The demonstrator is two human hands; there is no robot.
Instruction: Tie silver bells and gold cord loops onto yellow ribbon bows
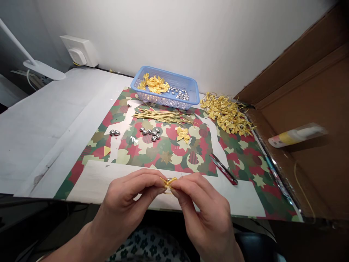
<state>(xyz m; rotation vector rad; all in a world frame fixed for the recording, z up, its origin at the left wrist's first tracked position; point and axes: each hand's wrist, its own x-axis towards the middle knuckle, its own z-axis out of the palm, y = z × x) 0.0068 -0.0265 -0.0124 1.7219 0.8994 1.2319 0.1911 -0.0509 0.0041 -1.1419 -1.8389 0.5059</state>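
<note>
My left hand (128, 202) and my right hand (203, 211) meet at the table's near edge, fingertips pinched together on a small yellow ribbon bow (167, 182) with a silver bell at its middle. Both hands grip it from either side. Farther back on the patterned paper (240, 156) lie a loose yellow bow (183, 134), a cluster of silver bells (149, 133), two more bells (114, 132) and a bundle of gold cords (163, 115).
A blue basket (191, 102) at the back holds yellow bows and silver bells. A heap of bows with bells (227, 113) lies to its right. Red-handled snips (223, 169) rest right of centre. A glue tube (296, 134) lies on brown cardboard. A white lamp (40, 67) stands far left.
</note>
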